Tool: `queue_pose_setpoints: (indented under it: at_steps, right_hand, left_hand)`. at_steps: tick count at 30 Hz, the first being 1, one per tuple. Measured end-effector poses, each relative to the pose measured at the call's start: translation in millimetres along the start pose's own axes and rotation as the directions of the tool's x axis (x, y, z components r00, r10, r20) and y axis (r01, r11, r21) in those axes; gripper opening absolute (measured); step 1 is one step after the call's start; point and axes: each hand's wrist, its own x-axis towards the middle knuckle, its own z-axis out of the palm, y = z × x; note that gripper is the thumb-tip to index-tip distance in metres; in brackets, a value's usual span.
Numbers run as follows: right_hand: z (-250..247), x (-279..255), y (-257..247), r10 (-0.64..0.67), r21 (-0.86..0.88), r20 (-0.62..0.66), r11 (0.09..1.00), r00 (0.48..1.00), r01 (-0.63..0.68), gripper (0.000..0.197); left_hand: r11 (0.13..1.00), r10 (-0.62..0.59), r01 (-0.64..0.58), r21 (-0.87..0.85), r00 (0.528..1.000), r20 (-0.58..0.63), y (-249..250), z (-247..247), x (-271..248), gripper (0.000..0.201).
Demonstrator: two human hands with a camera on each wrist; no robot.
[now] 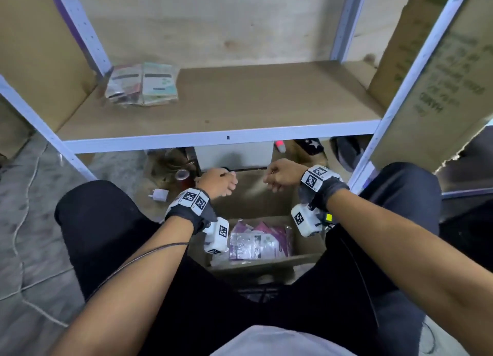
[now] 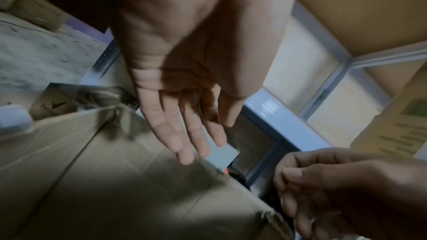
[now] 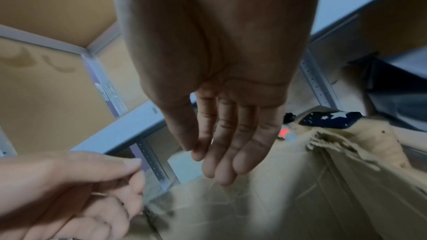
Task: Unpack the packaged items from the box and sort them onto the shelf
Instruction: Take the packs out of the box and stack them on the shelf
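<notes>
An open cardboard box (image 1: 306, 249) stands on the floor between my knees, with several purple and white packets (image 1: 256, 243) lying in it. Two stacks of packaged items (image 1: 141, 83) sit at the back left of the wooden shelf (image 1: 240, 102). My left hand (image 1: 224, 182) and right hand (image 1: 274, 179) hover close together above the box's far flap (image 1: 253, 195), below the shelf's front edge. Both are empty. The left wrist view shows the left hand (image 2: 189, 134) with relaxed, nearly straight fingers. The right hand (image 3: 221, 152) looks the same in its wrist view.
A white charger plug (image 1: 159, 195) and a can (image 1: 182, 175) lie on the floor left of the box. A white box (image 1: 234, 155) sits under the shelf. Large cardboard boxes (image 1: 432, 83) flank the white metal uprights (image 1: 410, 70). A cable (image 1: 21, 222) runs along the floor at left.
</notes>
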Motion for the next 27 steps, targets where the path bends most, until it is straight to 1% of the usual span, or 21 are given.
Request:
queue_pose_setpoints:
  at_steps: [4,5,8,10,11,13,14,15,17,18,20,21,23,24,25,27]
  right_hand:
    - [21,29,28,0.062,0.015,0.044,0.998,0.997,-0.063,0.018]
    - [28,35,36,0.086,0.014,0.055,0.996,0.995,-0.087,0.018]
    - [48,59,62,0.169,0.025,0.114,0.985,0.979,-0.172,0.020]
    - [61,71,77,0.221,0.000,0.162,0.975,0.962,-0.224,0.022]
    - [67,77,83,0.241,-0.016,0.186,0.970,0.953,-0.242,0.022]
    - [81,91,93,0.286,-0.035,0.233,0.958,0.930,-0.285,0.023]
    - [89,98,96,0.310,-0.051,0.260,0.950,0.914,-0.308,0.023]
    - [94,102,98,0.329,-0.078,0.278,0.944,0.902,-0.320,0.022]
    - [103,112,102,0.349,-0.153,0.312,0.937,0.884,-0.316,0.019]
    - [105,114,103,0.345,-0.196,0.318,0.935,0.883,-0.295,0.022]
    - [108,118,108,0.321,-0.288,0.307,0.928,0.896,-0.234,0.026]
    - [110,118,109,0.310,-0.329,0.298,0.921,0.903,-0.207,0.027]
    - [118,122,113,0.296,-0.414,0.311,0.898,0.903,-0.151,0.031]
    - [122,122,116,0.307,-0.432,0.329,0.890,0.893,-0.146,0.035]
    - [123,120,121,0.311,-0.436,0.342,0.888,0.887,-0.143,0.045]
    - [122,114,126,0.316,-0.432,0.365,0.891,0.876,-0.141,0.070]
  left_hand:
    - [0.988,-0.148,0.143,0.055,0.984,0.103,-30,24,22,0.031]
    - [0.981,-0.178,0.167,0.099,0.977,0.119,-39,29,26,0.029]
    - [0.947,-0.216,0.167,0.273,0.963,0.162,-67,38,42,0.025]
    - [0.925,-0.267,0.197,0.325,0.945,0.186,-84,45,51,0.025]
    - [0.914,-0.305,0.229,0.334,0.932,0.196,-92,48,56,0.023]
    - [0.898,-0.402,0.340,0.278,0.892,0.205,-106,56,65,0.022]
    - [0.892,-0.429,0.377,0.250,0.880,0.203,-112,59,68,0.024]
    - [0.892,-0.428,0.379,0.244,0.884,0.190,-116,61,69,0.028]
    - [0.887,-0.431,0.384,0.258,0.887,0.163,-123,63,75,0.032]
    - [0.880,-0.454,0.410,0.239,0.874,0.172,-124,64,78,0.028]
    - [0.866,-0.495,0.462,0.193,0.845,0.200,-128,64,81,0.018]
    - [0.861,-0.506,0.478,0.172,0.839,0.200,-130,65,83,0.019]
    - [0.864,-0.503,0.485,0.136,0.847,0.174,-134,68,86,0.022]
    - [0.867,-0.496,0.478,0.143,0.855,0.151,-136,69,87,0.023]
    - [0.868,-0.491,0.471,0.156,0.861,0.133,-136,70,87,0.024]
    - [0.869,-0.491,0.475,0.138,0.862,0.123,-137,71,89,0.027]
